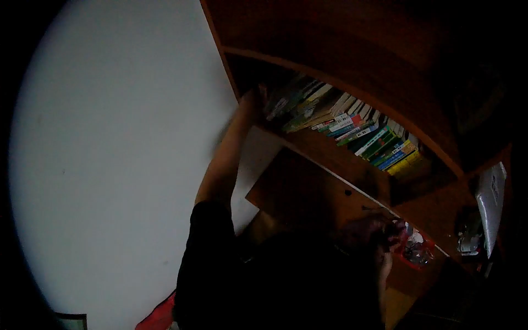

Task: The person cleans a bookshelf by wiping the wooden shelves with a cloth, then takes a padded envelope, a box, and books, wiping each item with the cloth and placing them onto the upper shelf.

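Wall: pale and bare-looking, filling the side from 8 to 11 o'clock; a red thing (158,314) shows at its foot, near 7 o'clock.
Left arm: stretched up along the wall towards 12 o'clock, the dark sleeve ending near the elbow.
Left hand (260,98): at 12 o'clock, inside the near end of the shelf (316,144), beside the first books; too dark to tell whether the fingers grasp anything or are loose.
Books (352,125): a leaning row, its near end just beside the left hand, the rest lying from it towards 4 o'clock; the row's long axis runs 10 to 4 o'clock, the spines roughly 8 to 2.
Nearer hand: the left; from the right, the row lies between 11 and 12 o'clock, well apart.
Right hand (386,254): at 4 o'clock, low by the desk; its grip is lost in shadow, so I cannot tell.
Red tray (416,267): just beside the right hand, at its 3 o'clock, with clear items inside.
Far right: a small bottle (468,243) and a tilted silvery panel (491,203), near 4 o'clock.
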A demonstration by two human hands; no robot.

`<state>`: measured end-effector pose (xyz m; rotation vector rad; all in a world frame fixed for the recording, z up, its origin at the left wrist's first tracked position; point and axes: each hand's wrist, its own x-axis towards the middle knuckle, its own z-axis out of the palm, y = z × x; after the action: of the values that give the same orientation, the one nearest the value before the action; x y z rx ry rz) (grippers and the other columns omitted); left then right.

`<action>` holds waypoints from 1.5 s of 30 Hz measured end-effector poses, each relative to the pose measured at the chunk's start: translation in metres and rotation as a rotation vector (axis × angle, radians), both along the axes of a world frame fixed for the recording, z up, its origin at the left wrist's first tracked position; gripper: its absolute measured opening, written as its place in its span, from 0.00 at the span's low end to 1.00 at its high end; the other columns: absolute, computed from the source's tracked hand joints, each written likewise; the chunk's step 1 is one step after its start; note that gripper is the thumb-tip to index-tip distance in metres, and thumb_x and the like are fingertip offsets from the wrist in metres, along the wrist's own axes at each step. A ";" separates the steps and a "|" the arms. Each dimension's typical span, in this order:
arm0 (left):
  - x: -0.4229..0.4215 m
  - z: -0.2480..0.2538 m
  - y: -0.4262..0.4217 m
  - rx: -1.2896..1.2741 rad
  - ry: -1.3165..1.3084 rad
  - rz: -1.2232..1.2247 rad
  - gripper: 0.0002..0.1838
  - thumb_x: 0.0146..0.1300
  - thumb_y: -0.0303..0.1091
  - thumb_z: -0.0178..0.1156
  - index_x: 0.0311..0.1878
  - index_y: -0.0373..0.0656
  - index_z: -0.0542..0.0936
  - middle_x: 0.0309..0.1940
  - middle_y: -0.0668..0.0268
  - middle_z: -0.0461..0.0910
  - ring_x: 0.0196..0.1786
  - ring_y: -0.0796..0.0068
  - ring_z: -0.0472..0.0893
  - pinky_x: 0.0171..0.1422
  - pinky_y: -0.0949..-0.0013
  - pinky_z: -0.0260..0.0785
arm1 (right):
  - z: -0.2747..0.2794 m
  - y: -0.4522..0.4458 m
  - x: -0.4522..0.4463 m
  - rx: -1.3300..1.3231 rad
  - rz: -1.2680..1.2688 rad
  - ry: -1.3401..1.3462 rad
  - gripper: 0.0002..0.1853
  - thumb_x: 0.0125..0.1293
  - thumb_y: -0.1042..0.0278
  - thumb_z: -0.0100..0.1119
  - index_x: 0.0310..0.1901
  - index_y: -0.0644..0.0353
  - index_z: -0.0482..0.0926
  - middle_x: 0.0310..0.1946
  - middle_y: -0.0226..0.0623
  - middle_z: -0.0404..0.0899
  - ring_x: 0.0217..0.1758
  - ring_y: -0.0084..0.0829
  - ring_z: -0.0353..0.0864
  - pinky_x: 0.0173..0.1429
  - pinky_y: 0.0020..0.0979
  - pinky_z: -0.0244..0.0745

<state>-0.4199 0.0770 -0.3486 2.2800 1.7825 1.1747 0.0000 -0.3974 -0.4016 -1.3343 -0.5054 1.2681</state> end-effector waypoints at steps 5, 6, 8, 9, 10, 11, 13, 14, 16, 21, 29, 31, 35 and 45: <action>0.006 -0.025 0.070 0.065 -0.024 0.049 0.22 0.65 0.49 0.48 0.43 0.37 0.77 0.38 0.45 0.79 0.43 0.46 0.79 0.47 0.52 0.72 | 0.020 0.003 -0.029 0.180 -0.237 -0.378 0.16 0.62 0.59 0.51 0.43 0.62 0.78 0.34 0.29 0.77 0.35 0.24 0.74 0.38 0.25 0.69; 0.014 -0.008 0.056 -0.097 -0.010 0.134 0.22 0.64 0.49 0.50 0.49 0.40 0.75 0.43 0.48 0.78 0.46 0.49 0.79 0.49 0.53 0.72 | 0.026 0.003 -0.032 0.197 -0.277 -0.476 0.14 0.61 0.59 0.51 0.39 0.61 0.79 0.30 0.27 0.76 0.31 0.22 0.74 0.33 0.23 0.68; 0.025 0.003 0.053 -0.260 0.004 0.202 0.24 0.63 0.49 0.51 0.56 0.42 0.73 0.48 0.51 0.78 0.49 0.53 0.78 0.50 0.54 0.72 | 0.013 -0.016 -0.016 0.093 -0.206 -0.085 0.18 0.67 0.56 0.44 0.48 0.61 0.74 0.41 0.31 0.74 0.42 0.27 0.71 0.48 0.27 0.67; 0.026 0.003 0.057 -0.289 0.103 0.212 0.25 0.63 0.49 0.51 0.56 0.42 0.72 0.48 0.52 0.78 0.49 0.54 0.79 0.50 0.55 0.72 | 0.011 -0.023 -0.011 0.054 -0.189 0.044 0.20 0.69 0.55 0.41 0.51 0.61 0.73 0.44 0.32 0.73 0.46 0.29 0.71 0.53 0.29 0.66; 0.027 0.003 0.060 -0.318 0.204 0.220 0.25 0.63 0.50 0.52 0.57 0.42 0.72 0.49 0.54 0.78 0.49 0.55 0.79 0.50 0.55 0.73 | 0.007 -0.028 -0.008 0.077 -0.138 0.155 0.19 0.69 0.56 0.41 0.51 0.61 0.73 0.44 0.32 0.73 0.46 0.29 0.70 0.53 0.29 0.66; 0.028 0.005 0.060 -0.318 0.206 0.208 0.25 0.63 0.50 0.52 0.57 0.42 0.72 0.49 0.54 0.78 0.49 0.55 0.79 0.50 0.55 0.73 | 0.013 -0.027 -0.014 0.090 -0.118 0.210 0.19 0.69 0.56 0.41 0.51 0.60 0.73 0.44 0.32 0.73 0.46 0.29 0.70 0.53 0.29 0.66; 0.032 0.012 0.059 -0.397 0.440 0.245 0.25 0.64 0.47 0.51 0.59 0.42 0.70 0.52 0.55 0.77 0.52 0.54 0.77 0.53 0.58 0.72 | 0.040 -0.015 -0.038 0.019 -0.232 0.201 0.09 0.65 0.58 0.48 0.36 0.53 0.71 0.29 0.25 0.67 0.30 0.22 0.64 0.35 0.25 0.58; 0.031 0.010 0.063 -0.395 0.445 0.235 0.25 0.64 0.47 0.51 0.59 0.42 0.70 0.52 0.55 0.77 0.52 0.54 0.77 0.53 0.58 0.72 | 0.042 -0.013 -0.044 -0.021 -0.305 0.172 0.08 0.63 0.58 0.51 0.29 0.50 0.70 0.21 0.22 0.64 0.22 0.19 0.61 0.25 0.23 0.53; 0.023 -0.008 0.083 -0.178 0.303 0.023 0.23 0.65 0.42 0.50 0.61 0.42 0.70 0.57 0.55 0.73 0.58 0.59 0.74 0.60 0.61 0.67 | 0.035 -0.012 -0.051 -0.019 -0.414 0.093 0.12 0.61 0.59 0.54 0.21 0.47 0.68 0.14 0.19 0.61 0.13 0.16 0.57 0.15 0.21 0.49; 0.023 -0.018 0.093 -0.248 -0.164 -0.412 0.23 0.67 0.38 0.50 0.63 0.43 0.68 0.61 0.62 0.69 0.61 0.67 0.69 0.66 0.65 0.60 | 0.038 -0.016 -0.046 -0.136 -0.365 0.210 0.12 0.61 0.58 0.54 0.22 0.48 0.69 0.14 0.21 0.63 0.14 0.18 0.60 0.17 0.21 0.53; 0.030 -0.001 0.093 -0.368 0.407 -0.050 0.23 0.64 0.40 0.53 0.61 0.42 0.69 0.57 0.62 0.72 0.57 0.67 0.72 0.61 0.65 0.63 | -0.009 -0.026 -0.028 0.037 -0.018 -0.796 0.07 0.62 0.68 0.49 0.34 0.60 0.74 0.25 0.31 0.74 0.26 0.30 0.72 0.30 0.28 0.66; 0.032 -0.002 0.099 -0.378 0.456 -0.012 0.23 0.63 0.40 0.54 0.60 0.42 0.70 0.56 0.61 0.73 0.56 0.67 0.73 0.59 0.65 0.64 | 0.000 -0.022 -0.028 0.076 0.035 -0.822 0.09 0.64 0.70 0.45 0.37 0.61 0.75 0.28 0.33 0.76 0.30 0.31 0.73 0.34 0.31 0.68; 0.038 0.002 0.103 -0.375 0.527 0.024 0.23 0.62 0.42 0.56 0.58 0.41 0.72 0.54 0.60 0.75 0.53 0.66 0.75 0.56 0.65 0.67 | -0.007 -0.024 -0.034 -0.030 -0.004 -0.713 0.11 0.66 0.70 0.40 0.38 0.60 0.76 0.29 0.33 0.76 0.31 0.27 0.73 0.35 0.29 0.69; -0.008 0.063 0.032 -0.253 0.587 0.122 0.24 0.58 0.44 0.60 0.54 0.39 0.75 0.48 0.57 0.79 0.47 0.62 0.80 0.48 0.64 0.73 | 0.012 -0.002 -0.032 -0.132 0.004 -0.473 0.11 0.66 0.60 0.47 0.33 0.58 0.75 0.24 0.23 0.70 0.28 0.21 0.65 0.33 0.25 0.62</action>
<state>-0.4280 0.1095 -0.2855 2.5472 2.1106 0.2507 -0.0317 -0.3998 -0.3893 -1.7566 -0.7610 0.9979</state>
